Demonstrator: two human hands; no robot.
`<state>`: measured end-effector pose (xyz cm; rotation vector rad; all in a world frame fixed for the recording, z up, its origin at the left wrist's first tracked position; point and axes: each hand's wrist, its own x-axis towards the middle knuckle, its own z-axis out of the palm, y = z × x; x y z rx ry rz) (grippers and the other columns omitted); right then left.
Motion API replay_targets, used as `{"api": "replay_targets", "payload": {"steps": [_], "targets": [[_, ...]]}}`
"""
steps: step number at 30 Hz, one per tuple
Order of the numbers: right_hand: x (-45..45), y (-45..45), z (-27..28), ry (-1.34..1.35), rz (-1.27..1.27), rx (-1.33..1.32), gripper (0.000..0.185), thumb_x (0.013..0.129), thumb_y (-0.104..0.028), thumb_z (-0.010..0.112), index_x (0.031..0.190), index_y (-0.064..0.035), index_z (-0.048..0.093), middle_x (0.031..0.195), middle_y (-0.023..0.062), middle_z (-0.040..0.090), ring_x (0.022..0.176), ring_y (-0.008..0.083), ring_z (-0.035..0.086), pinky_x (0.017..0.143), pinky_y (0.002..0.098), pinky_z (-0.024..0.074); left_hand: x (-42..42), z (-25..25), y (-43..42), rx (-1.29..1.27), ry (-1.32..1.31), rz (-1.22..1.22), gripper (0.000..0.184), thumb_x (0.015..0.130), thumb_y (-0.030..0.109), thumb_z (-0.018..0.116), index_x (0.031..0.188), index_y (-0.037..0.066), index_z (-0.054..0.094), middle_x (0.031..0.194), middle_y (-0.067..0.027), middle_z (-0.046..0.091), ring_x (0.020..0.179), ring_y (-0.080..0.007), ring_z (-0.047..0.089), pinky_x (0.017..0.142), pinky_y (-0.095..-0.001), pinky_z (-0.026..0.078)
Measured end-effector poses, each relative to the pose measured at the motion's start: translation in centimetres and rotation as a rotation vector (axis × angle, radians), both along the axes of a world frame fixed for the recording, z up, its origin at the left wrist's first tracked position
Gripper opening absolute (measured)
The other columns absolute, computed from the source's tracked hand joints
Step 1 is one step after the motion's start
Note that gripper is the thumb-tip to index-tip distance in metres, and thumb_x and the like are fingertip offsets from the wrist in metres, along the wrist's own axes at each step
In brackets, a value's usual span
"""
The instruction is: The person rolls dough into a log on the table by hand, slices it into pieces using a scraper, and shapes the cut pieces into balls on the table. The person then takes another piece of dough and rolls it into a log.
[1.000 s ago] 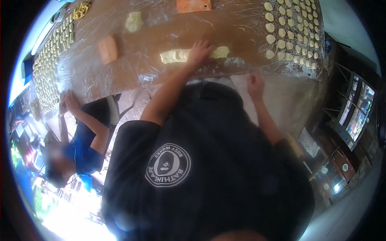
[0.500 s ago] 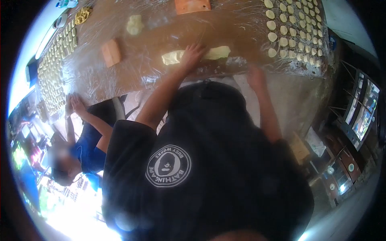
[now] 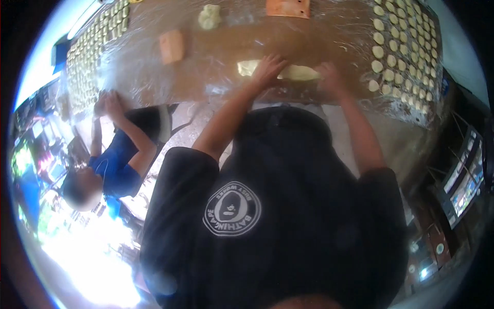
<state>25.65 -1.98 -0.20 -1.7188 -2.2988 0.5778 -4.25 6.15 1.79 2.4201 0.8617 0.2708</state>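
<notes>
A long flattened strip of pale dough (image 3: 301, 73) lies crosswise on the plastic-covered table (image 3: 221, 56) in front of me. My left hand (image 3: 269, 69) rests on the strip left of its middle, fingers stretched out and a little apart. At the strip's right end is my right hand (image 3: 332, 78), touching or very near it. Motion blurs its fingers, so their closing does not show.
Many small dough rounds (image 3: 378, 52) lie in rows at the right; shaped pieces (image 3: 98, 56) cover the left end. Orange blocks (image 3: 171, 46) and a dough lump (image 3: 210, 17) sit farther back. Another person (image 3: 118, 159) works at the left, hands at the table edge.
My right hand has come up from the table's near edge to the right end of the dough strip. My left hand stays on the dough. The whole view has shifted.
</notes>
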Motion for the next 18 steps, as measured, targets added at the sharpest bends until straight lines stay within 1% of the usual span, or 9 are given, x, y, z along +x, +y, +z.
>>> {"api": "replay_targets", "payload": {"steps": [1, 3, 5, 6, 8, 10, 12, 14, 18], "targets": [[-0.6, -0.2, 0.2, -0.059, -0.002, -0.036, 0.067, 0.075, -0.024, 0.085, 0.136, -0.0117, 0.061, 0.129, 0.0116, 0.058, 0.125, 0.0345, 0.054, 0.108, 0.0502, 0.0432, -1.6, 0.1, -0.1, 0.018, 0.003, 0.056, 0.074, 0.076, 0.036, 0.086, 0.141, 0.015, 0.057, 0.133, -0.0117, 0.057, 0.124, -0.0365, 0.053, 0.104, -0.0472, 0.045], [-2.9, 1.3, 6.0, -0.194, -0.016, -0.104, 0.072, 0.074, -0.028, 0.086, 0.139, -0.0114, 0.058, 0.131, 0.0109, 0.058, 0.126, 0.0339, 0.054, 0.107, 0.0494, 0.0438, -5.2, 1.3, 0.0, 0.059, -0.008, 0.158, 0.073, 0.075, 0.035, 0.086, 0.14, 0.015, 0.058, 0.136, -0.012, 0.057, 0.127, -0.0366, 0.052, 0.104, -0.0475, 0.045], [-6.4, 2.9, 8.2, -0.062, 0.024, -0.07, 0.077, 0.073, -0.029, 0.087, 0.141, -0.0118, 0.056, 0.131, 0.0107, 0.058, 0.127, 0.0334, 0.053, 0.107, 0.0486, 0.0435, -8.1, 2.5, 0.2, 0.037, -0.025, 0.234, 0.075, 0.074, 0.031, 0.088, 0.142, 0.016, 0.058, 0.138, -0.0124, 0.058, 0.129, -0.0363, 0.052, 0.105, -0.0461, 0.045], [-8.1, 3.3, 8.9, 0.0, 0.042, -0.051, 0.08, 0.072, -0.03, 0.088, 0.142, -0.0121, 0.055, 0.131, 0.0107, 0.058, 0.128, 0.0332, 0.053, 0.107, 0.0481, 0.0433, -9.6, 0.9, 0.3, 0.007, -0.025, 0.212, 0.074, 0.074, 0.029, 0.088, 0.141, 0.016, 0.058, 0.136, -0.0124, 0.059, 0.127, -0.036, 0.053, 0.105, -0.0457, 0.046], [-10.9, 3.7, 4.4, 0.195, 0.109, 0.077, 0.083, 0.07, -0.03, 0.088, 0.143, -0.0122, 0.054, 0.131, 0.01, 0.058, 0.126, 0.033, 0.053, 0.106, 0.0482, 0.0435, -11.5, -3.3, 1.2, -0.037, -0.029, 0.176, 0.071, 0.074, 0.026, 0.088, 0.139, 0.015, 0.06, 0.133, -0.0124, 0.061, 0.124, -0.0355, 0.056, 0.104, -0.0449, 0.047], [-12.8, 4.4, 1.5, 0.138, 0.15, 0.026, 0.078, 0.07, -0.027, 0.087, 0.14, -0.0115, 0.056, 0.129, 0.0099, 0.058, 0.122, 0.0333, 0.054, 0.104, 0.0483, 0.0442, -11.8, -1.8, 1.6, -0.028, -0.074, 0.207, 0.057, 0.076, 0.021, 0.086, 0.128, 0.012, 0.067, 0.126, -0.0113, 0.065, 0.117, -0.0339, 0.061, 0.102, -0.0447, 0.048], [-14.8, 5.3, 2.4, 0.087, 0.149, 0.015, 0.072, 0.071, -0.025, 0.086, 0.136, -0.0107, 0.059, 0.126, 0.0102, 0.058, 0.119, 0.0336, 0.055, 0.103, 0.0483, 0.0449, -12.0, 0.2, 1.9, 0.075, -0.143, 0.251, 0.049, 0.076, 0.02, 0.086, 0.122, 0.01, 0.07, 0.123, -0.0107, 0.066, 0.115, -0.0334, 0.062, 0.1, -0.0447, 0.05], [-16.0, 5.4, 3.3, 0.037, 0.094, 0.033, 0.065, 0.071, -0.023, 0.084, 0.131, -0.0096, 0.061, 0.123, 0.0107, 0.059, 0.115, 0.034, 0.055, 0.103, 0.0483, 0.0457, -13.6, -0.3, 2.7, -0.051, -0.12, 0.196, 0.049, 0.077, 0.018, 0.085, 0.123, 0.009, 0.069, 0.123, -0.0112, 0.066, 0.112, -0.0336, 0.064, 0.096, -0.0443, 0.053], [-18.6, 5.9, 2.1, 0.224, 0.071, 0.092, 0.06, 0.073, -0.022, 0.082, 0.129, -0.0094, 0.063, 0.119, 0.0114, 0.059, 0.114, 0.0346, 0.055, 0.104, 0.0484, 0.0455, -14.4, -0.1, 2.7, -0.335, -0.06, 0.212, 0.048, 0.078, 0.014, 0.083, 0.123, 0.006, 0.068, 0.122, -0.0145, 0.066, 0.103, -0.0329, 0.069, 0.087, -0.0428, 0.057]]}}
